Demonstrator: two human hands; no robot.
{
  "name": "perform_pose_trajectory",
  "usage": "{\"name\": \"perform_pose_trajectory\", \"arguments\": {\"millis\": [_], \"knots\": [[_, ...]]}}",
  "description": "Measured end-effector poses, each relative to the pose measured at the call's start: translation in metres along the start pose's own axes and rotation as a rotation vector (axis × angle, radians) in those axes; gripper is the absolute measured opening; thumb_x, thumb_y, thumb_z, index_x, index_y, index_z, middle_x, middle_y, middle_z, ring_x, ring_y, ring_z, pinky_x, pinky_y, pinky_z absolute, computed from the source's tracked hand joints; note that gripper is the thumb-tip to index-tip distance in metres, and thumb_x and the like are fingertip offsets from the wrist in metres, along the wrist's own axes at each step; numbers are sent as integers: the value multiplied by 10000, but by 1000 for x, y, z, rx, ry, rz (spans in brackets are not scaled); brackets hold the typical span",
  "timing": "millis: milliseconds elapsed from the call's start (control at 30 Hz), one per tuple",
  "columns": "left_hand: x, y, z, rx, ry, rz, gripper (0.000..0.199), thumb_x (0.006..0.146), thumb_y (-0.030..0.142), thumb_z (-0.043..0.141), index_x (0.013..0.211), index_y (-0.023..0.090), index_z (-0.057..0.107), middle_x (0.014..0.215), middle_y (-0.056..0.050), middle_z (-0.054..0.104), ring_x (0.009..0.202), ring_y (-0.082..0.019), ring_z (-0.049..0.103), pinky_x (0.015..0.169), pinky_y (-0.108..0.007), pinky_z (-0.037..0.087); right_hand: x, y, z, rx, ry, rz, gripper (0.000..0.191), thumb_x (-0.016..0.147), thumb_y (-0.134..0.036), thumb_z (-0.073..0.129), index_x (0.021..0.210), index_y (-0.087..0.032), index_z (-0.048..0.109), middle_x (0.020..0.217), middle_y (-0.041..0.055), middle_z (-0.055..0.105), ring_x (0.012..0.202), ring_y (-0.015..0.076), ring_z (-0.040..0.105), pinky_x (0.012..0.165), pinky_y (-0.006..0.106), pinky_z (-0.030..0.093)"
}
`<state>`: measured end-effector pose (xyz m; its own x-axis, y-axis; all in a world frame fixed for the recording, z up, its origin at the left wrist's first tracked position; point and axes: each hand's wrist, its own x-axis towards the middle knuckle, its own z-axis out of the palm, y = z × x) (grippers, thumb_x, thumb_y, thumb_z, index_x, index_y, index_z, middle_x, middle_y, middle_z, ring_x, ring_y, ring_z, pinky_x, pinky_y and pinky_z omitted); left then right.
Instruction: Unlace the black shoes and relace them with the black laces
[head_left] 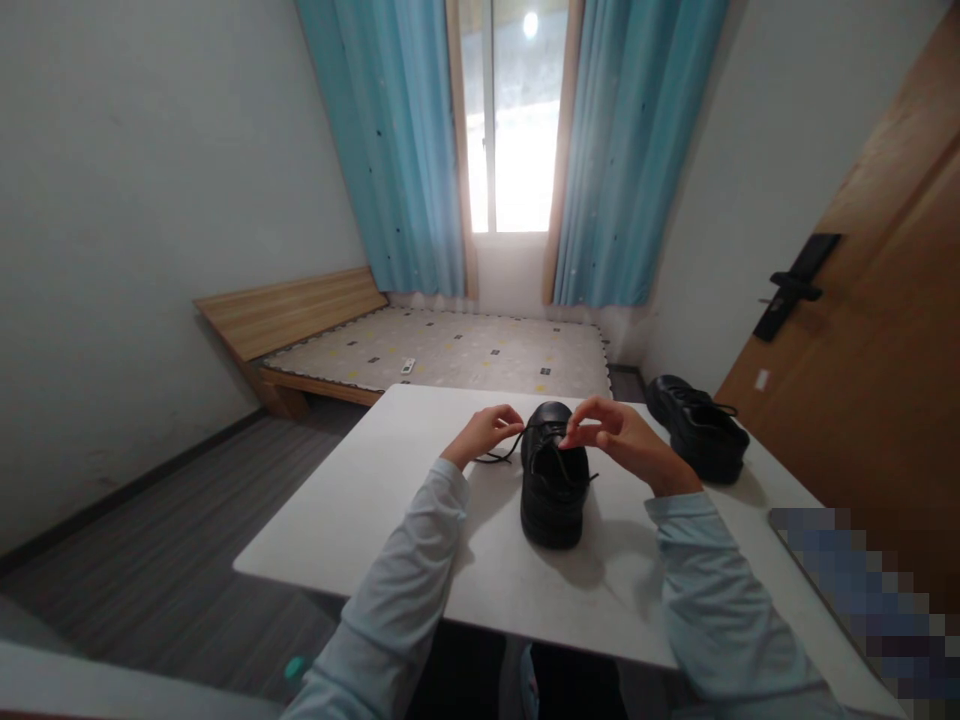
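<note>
Pale sleeves (731,590) | black shoe (553,520) between left grip (489,431), beside lace (499,460), and right grip (630,443) | pinching: cannot tell, either

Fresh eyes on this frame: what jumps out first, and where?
Probably the bright window at top centre, between blue curtains. Next, the black shoe on the white table, heel toward the camera, with the left grip at its left side and the right grip over its tongue area. A second shoe sits farther right on the table.
</note>
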<state>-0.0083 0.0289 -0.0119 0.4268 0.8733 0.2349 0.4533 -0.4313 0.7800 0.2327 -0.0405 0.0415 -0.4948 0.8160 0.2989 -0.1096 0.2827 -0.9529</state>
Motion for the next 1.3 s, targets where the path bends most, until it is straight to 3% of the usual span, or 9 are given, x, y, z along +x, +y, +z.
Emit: {"name": "perform_pose_trajectory", "arguments": {"millis": [167, 400, 733, 1000, 1133, 1300], "knots": [[-5, -2, -10, 224, -110, -108, 184, 670, 296, 701, 785, 153, 691, 735, -27, 673, 673, -138, 612, 629, -227, 455, 5, 7, -2, -127, 304, -32, 297, 720, -453, 691, 805, -187, 591, 737, 13, 648, 714, 168, 654, 770, 363, 532], [-5, -17, -15, 351, -219, -111, 202, 589, 272, 766, 765, 176, 736, 727, -18, 675, 650, -128, 590, 619, -209, 406, 17, 29, -13, -337, 597, -49, 259, 677, -406, 702, 720, -181, 581, 725, 28, 616, 693, 168, 602, 698, 352, 515], [-7, -12, -12, 404, -255, -104, 107, 617, 183, 717, 721, 159, 729, 703, -13, 684, 649, -128, 597, 648, -210, 428, 21, 45, -19, -363, 646, 55, 224, 637, -352, 667, 725, -171, 570, 695, 32, 610, 634, 173, 612, 574, 323, 507], [-8, -4, -13, 441, -25, -137, 85, 763, 150, 604, 823, 151, 665, 846, -65, 704, 792, -164, 636, 728, -253, 459, 21, 50, -20, -398, 608, 97, 178, 644, -322, 636, 735, -175, 594, 719, 36, 630, 636, 159, 601, 560, 298, 496], [-6, -1, -10, 477, 164, -50, 71, 800, 192, 590, 852, 178, 637, 851, -54, 701, 789, -162, 637, 736, -258, 468, 21, 50, -21, -427, 616, 74, 192, 671, -354, 618, 744, -176, 631, 729, 48, 646, 657, 167, 600, 581, 310, 497], [-2, 4, -2, 413, 263, 113, 70, 824, 214, 565, 839, 176, 621, 830, -39, 679, 758, -149, 613, 729, -257, 470, 21, 50, -21, -412, 577, 88, 196, 677, -352, 616, 747, -173, 656, 711, 44, 654, 646, 159, 599, 565, 292, 498]]}}
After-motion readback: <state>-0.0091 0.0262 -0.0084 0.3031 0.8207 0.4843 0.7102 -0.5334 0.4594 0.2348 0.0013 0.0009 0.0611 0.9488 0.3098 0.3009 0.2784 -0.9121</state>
